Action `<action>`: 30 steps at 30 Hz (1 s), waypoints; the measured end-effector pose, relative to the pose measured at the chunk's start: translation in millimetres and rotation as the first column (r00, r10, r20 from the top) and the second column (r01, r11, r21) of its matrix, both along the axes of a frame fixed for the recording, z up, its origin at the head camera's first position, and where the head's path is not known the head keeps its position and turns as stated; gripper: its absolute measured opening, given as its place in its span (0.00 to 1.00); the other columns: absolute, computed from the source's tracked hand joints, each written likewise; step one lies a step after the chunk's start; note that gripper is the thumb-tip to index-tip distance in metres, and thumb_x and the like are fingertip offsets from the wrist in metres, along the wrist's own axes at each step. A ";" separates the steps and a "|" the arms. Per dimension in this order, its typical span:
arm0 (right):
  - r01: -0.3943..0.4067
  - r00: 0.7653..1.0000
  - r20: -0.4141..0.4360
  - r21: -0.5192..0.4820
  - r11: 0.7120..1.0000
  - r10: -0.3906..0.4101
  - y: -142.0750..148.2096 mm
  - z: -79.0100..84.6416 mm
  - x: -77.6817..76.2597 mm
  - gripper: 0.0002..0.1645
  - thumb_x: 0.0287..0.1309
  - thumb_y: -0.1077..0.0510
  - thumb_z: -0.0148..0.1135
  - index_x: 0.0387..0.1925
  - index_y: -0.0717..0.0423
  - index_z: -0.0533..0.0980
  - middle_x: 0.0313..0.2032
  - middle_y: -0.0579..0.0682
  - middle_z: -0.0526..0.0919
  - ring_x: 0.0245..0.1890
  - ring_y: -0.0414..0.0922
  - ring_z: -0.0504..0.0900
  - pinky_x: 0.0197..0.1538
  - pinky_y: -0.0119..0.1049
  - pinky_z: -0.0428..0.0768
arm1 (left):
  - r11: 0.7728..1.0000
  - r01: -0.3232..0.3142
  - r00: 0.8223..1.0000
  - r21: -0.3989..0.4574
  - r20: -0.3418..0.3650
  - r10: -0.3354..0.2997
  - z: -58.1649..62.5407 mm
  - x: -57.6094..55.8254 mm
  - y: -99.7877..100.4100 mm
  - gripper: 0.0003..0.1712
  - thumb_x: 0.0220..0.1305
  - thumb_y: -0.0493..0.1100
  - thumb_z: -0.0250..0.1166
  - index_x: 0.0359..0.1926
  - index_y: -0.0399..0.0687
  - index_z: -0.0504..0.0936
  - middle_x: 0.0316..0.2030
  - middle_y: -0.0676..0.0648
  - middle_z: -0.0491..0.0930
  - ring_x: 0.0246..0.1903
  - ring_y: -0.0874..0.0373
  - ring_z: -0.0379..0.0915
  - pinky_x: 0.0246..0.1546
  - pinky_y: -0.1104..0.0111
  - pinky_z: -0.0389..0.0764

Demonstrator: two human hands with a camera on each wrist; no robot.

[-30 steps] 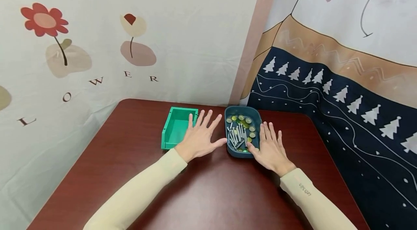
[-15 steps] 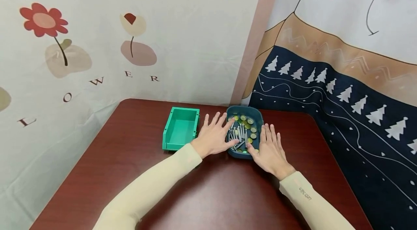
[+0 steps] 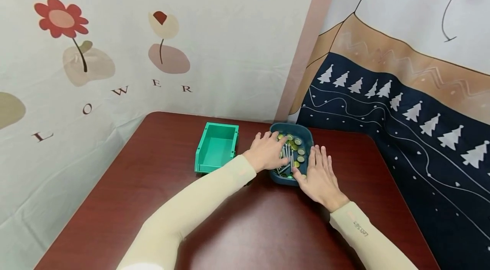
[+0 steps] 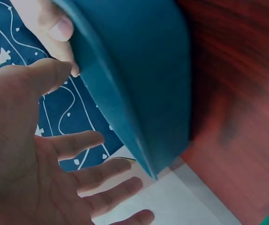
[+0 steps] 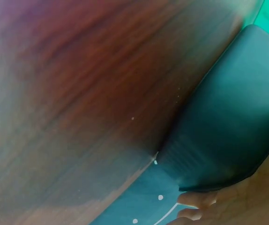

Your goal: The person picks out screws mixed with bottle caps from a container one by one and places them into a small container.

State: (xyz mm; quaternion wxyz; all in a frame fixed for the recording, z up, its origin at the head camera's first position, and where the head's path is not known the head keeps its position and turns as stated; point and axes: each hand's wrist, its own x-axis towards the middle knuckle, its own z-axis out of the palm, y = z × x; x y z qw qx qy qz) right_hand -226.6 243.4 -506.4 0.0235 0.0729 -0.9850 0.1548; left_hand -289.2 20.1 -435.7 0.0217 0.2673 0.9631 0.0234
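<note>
A dark blue bin [image 3: 303,129] holds long silver bolts [image 3: 292,160] and several round gold-green discs [image 3: 301,151]. My left hand [image 3: 267,151] is over the bin's left side, palm down, with spread fingers and nothing held; it hides part of the bolts. In the left wrist view, the left hand [image 4: 55,154] is in front of the bin's wall [image 4: 158,79]. My right hand [image 3: 319,178] rests against the bin's right side, fingers straight along the outside and thumb over the rim near the front corner. The right wrist view shows its fingertips [image 5: 198,199] at the bin's edge.
A green open-fronted bin [image 3: 218,146] stands left of the blue one; nothing shows inside it. Both are toward the back of a dark red wooden table [image 3: 245,223]. Printed cloths [image 3: 229,40] hang behind and to the right.
My left hand has moved right, from between the two bins to over the blue bin's left side. My right hand has stayed at the bin's right side. The view has shifted slightly.
</note>
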 end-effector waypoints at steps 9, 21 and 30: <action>0.005 1.000 -0.003 -0.010 1.000 -0.005 2.4 -2.4 0.7 0.65 0.87 0.28 0.53 0.92 0.75 0.44 0.94 0.74 0.45 0.95 0.74 0.38 0.93 0.77 0.44 | 0.996 -0.067 0.993 0.066 0.100 0.060 12.9 -9.0 31.8 0.36 0.85 0.64 0.69 0.82 0.51 0.82 0.74 0.41 0.84 0.69 0.45 0.84 0.70 0.47 0.91; 0.009 0.999 -0.031 -0.016 1.000 -0.009 1.1 -2.0 -1.2 0.64 0.86 0.29 0.54 0.92 0.74 0.46 0.93 0.74 0.48 0.95 0.75 0.40 0.93 0.78 0.45 | 0.973 -0.216 0.946 0.084 0.263 0.188 -31.3 -73.5 81.4 0.21 0.79 0.53 0.77 0.65 0.53 0.94 0.56 0.48 0.94 0.42 0.54 0.91 0.48 0.60 0.96; 0.003 1.000 -0.019 -0.028 1.000 -0.004 1.5 -1.4 -2.3 0.64 0.86 0.31 0.55 0.92 0.75 0.45 0.93 0.74 0.47 0.95 0.75 0.40 0.92 0.79 0.43 | 0.955 -0.275 0.899 -0.110 0.321 0.296 -71.1 -118.5 107.0 0.18 0.77 0.53 0.78 0.63 0.57 0.94 0.57 0.48 0.93 0.36 0.57 0.88 0.33 0.64 0.90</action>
